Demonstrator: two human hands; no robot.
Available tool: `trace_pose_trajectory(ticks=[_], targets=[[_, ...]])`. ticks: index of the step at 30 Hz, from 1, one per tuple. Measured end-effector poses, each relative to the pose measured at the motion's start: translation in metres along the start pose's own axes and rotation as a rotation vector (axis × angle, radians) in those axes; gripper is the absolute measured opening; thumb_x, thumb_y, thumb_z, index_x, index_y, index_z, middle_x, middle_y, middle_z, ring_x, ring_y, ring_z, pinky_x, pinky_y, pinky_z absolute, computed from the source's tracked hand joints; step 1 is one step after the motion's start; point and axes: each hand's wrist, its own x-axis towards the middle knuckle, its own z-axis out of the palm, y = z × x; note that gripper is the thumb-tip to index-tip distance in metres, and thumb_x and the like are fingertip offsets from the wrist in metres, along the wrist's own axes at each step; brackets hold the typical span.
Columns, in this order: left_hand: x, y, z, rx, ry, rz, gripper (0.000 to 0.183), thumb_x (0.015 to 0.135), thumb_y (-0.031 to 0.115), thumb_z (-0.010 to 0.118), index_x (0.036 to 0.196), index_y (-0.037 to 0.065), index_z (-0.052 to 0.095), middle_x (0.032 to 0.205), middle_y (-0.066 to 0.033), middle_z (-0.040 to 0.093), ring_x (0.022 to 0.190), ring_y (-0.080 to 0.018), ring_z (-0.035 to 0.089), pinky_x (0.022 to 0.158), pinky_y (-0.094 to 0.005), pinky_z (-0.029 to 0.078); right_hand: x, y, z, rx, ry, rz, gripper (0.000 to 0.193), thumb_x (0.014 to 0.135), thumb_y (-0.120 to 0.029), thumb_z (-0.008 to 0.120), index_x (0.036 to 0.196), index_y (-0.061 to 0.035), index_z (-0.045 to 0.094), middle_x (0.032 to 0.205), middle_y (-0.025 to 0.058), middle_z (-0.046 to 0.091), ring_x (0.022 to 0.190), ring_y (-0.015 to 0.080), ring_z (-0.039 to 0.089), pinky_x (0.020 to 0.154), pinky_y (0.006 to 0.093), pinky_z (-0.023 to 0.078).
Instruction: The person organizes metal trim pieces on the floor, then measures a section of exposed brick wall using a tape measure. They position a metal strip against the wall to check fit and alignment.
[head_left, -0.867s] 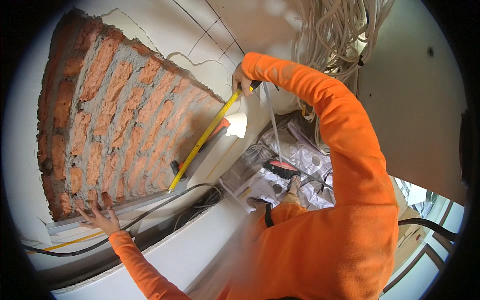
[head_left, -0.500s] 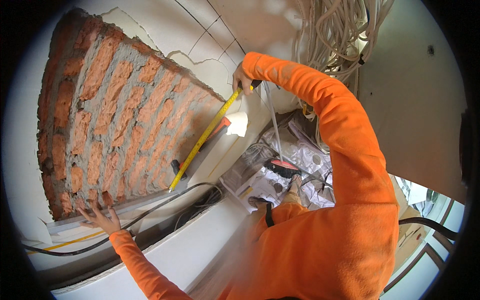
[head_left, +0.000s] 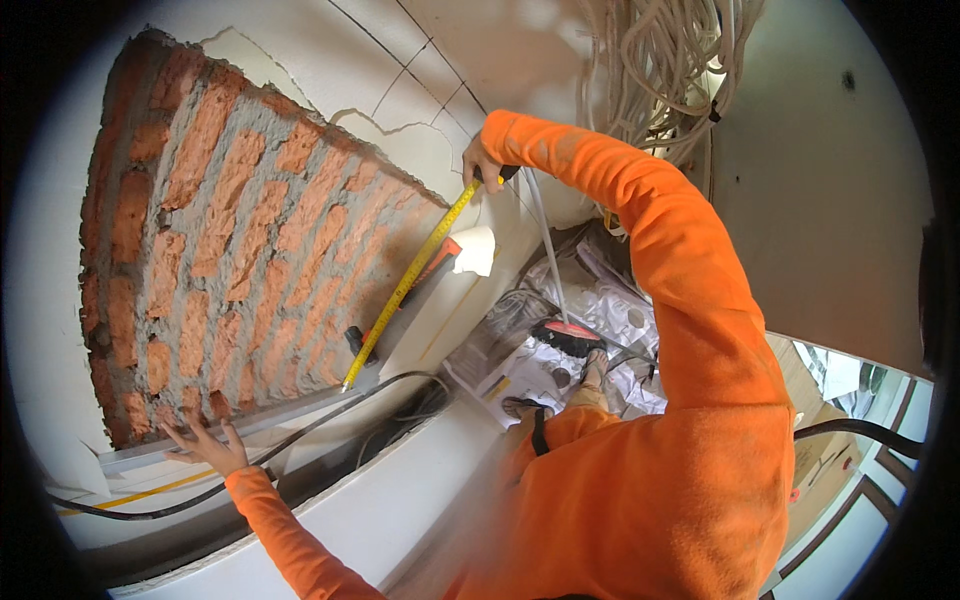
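Note:
My right hand (head_left: 482, 166) is closed around the dark case of a tape measure (head_left: 420, 262), at the upper middle. Its yellow blade runs out straight, slanting down and left across the edge of the exposed brick wall (head_left: 235, 205). The blade's free end lies by a pale ledge (head_left: 310, 402) along the brick's lower edge. Farther left on that ledge, my left hand (head_left: 212, 447) is open with its fingers spread, close to the bricks. Partly behind the blade lies what looks like a hammer (head_left: 438, 257) with an orange and black handle, next to a white scrap (head_left: 475, 250).
A black cable (head_left: 300, 438) runs along the gap below the ledge. Coiled white cables (head_left: 670, 75) hang at the upper right. A broom (head_left: 568, 337) with black bristles stands on crumpled sheeting (head_left: 620, 295) near my feet. A pale panel (head_left: 820, 190) rises at right.
The view has shifted slightly. Both hands and the stretched tape keep nearly the same places against the wall.

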Motion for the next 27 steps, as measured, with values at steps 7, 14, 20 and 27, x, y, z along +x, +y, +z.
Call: trace_pose_trajectory(ticks=[7,14,20,27], targets=[[0.001,0.007,-0.001,-0.014,-0.004,-0.017,0.060,0.080,0.031,0.059,0.135,0.010,0.049,0.159,-0.0226,0.011,0.142,-0.0537,-0.001,0.111,-0.0670,-0.003,0.004,0.011,0.011,0.062,0.032,-0.035,0.047,0.070,-0.022,0.075,0.116,-0.0139,0.070,0.081,-0.0036,0.067,0.078,0.0106,0.059,0.068,0.0316,0.046],[0.000,0.007,-0.001,-0.016,0.007,-0.029,0.058,0.082,0.032,0.060,0.136,0.012,0.048,0.160,-0.0200,0.010,0.141,-0.0539,-0.005,0.110,-0.0678,-0.001,0.012,0.018,0.017,0.084,0.024,-0.028,0.045,0.071,-0.027,0.076,0.113,-0.0120,0.070,0.074,-0.0014,0.062,0.074,0.0132,0.057,0.066,0.0348,0.045],[-0.001,0.007,0.000,0.014,0.023,-0.002,0.059,0.083,0.035,0.061,0.135,0.010,0.048,0.160,-0.0203,0.010,0.142,-0.0528,-0.002,0.111,-0.0674,-0.002,0.008,0.014,0.016,0.055,0.027,-0.003,0.051,0.067,-0.024,0.075,0.117,-0.0106,0.068,0.078,0.0019,0.062,0.075,0.0164,0.057,0.066,0.0363,0.045],[-0.001,0.009,0.000,-0.015,0.045,-0.017,0.058,0.083,0.035,0.061,0.134,0.011,0.049,0.159,-0.0202,0.011,0.142,-0.0515,-0.001,0.111,-0.0669,-0.003,0.011,0.016,0.016,0.071,0.042,0.006,0.070,0.056,-0.021,0.075,0.125,-0.0197,0.066,0.082,0.0025,0.066,0.073,0.0192,0.060,0.063,0.0350,0.048]])
